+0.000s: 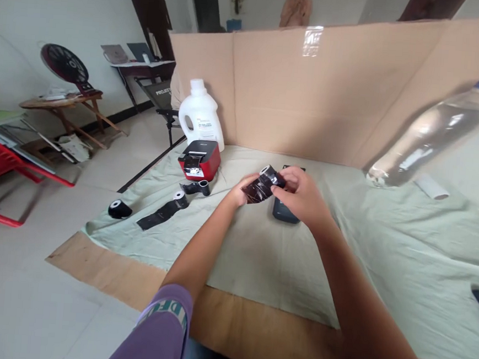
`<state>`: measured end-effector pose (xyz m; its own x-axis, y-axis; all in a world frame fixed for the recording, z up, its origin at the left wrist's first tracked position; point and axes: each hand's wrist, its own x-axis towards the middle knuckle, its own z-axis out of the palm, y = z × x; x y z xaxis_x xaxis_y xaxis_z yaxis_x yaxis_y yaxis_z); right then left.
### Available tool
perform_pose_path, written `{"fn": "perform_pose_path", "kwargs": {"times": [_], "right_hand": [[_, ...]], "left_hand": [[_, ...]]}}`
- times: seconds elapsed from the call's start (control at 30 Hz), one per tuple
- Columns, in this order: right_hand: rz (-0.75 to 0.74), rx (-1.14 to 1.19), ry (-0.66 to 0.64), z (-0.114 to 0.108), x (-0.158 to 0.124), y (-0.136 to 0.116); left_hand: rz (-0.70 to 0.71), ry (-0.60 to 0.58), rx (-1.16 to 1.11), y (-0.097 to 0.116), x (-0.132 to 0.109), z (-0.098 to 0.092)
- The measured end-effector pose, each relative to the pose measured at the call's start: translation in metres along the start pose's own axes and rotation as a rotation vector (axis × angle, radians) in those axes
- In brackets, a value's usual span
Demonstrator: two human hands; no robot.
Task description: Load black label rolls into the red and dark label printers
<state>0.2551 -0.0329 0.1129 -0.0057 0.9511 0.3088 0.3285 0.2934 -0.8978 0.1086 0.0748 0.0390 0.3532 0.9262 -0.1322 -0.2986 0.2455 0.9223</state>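
Both hands meet over the pale green cloth (pixel 259 247) and hold a black shiny roll with a white core (pixel 263 182). My left hand (pixel 240 192) grips its lower end with curled fingers. My right hand (pixel 300 195) pinches the upper end of the roll. Just beneath my right hand a dark phone-like device (pixel 285 212) lies flat on the cloth. To the left stands a small red and black printer (pixel 199 160), its top open.
Three more black rolls lie left of the printer: (pixel 119 209), (pixel 166 209), (pixel 197 188). A white jug (pixel 201 115) stands behind it. A clear bottle (pixel 429 133) leans at the right against the cardboard wall (pixel 312 97). A person stands far behind the wall.
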Motion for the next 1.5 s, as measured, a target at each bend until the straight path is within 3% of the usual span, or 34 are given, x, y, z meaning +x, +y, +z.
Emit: {"fn": "perform_pose_path", "kwargs": {"times": [0.1, 0.17, 0.27, 0.33, 0.43, 0.67, 0.93, 1.03, 1.1, 1.2, 1.37, 1.5], "right_hand": [[-0.077, -0.215, 0.028, -0.014, -0.001, 0.000], [-0.104, -0.319, 0.030, -0.019, -0.002, -0.003], [-0.120, -0.403, 0.033, -0.022, -0.005, -0.005], [-0.126, -0.414, 0.031, -0.022, -0.005, -0.005], [-0.123, -0.397, 0.026, -0.024, -0.006, -0.006], [-0.056, -0.201, -0.098, -0.039, -0.005, -0.009], [0.015, 0.038, -0.261, -0.054, 0.002, 0.006], [0.010, 0.022, -0.304, -0.061, 0.004, 0.010], [-0.006, -0.032, -0.266, -0.067, 0.008, 0.017], [-0.024, -0.112, -0.185, -0.074, 0.018, 0.039], [0.010, -0.338, -0.151, -0.072, 0.035, 0.087], [0.019, -0.528, -0.173, -0.061, 0.041, 0.109]], "left_hand": [[0.195, -0.060, 0.072, 0.027, -0.004, 0.000], [0.324, -0.151, 0.258, 0.049, -0.016, 0.005], [0.393, -0.287, 0.638, 0.076, -0.044, 0.022], [0.392, -0.318, 0.802, 0.085, -0.058, 0.033], [0.366, -0.330, 0.883, 0.087, -0.067, 0.042], [0.306, -0.402, 0.716, 0.076, -0.058, 0.039], [0.348, -0.312, 0.831, 0.064, -0.057, 0.044], [0.317, -0.297, 0.739, 0.054, -0.058, 0.046], [0.260, -0.264, 0.629, 0.037, -0.060, 0.048], [0.155, -0.207, 0.531, -0.003, -0.064, 0.051], [0.232, 0.001, 0.582, -0.067, -0.072, 0.054], [0.189, 0.052, 0.514, -0.081, -0.076, 0.056]]}}
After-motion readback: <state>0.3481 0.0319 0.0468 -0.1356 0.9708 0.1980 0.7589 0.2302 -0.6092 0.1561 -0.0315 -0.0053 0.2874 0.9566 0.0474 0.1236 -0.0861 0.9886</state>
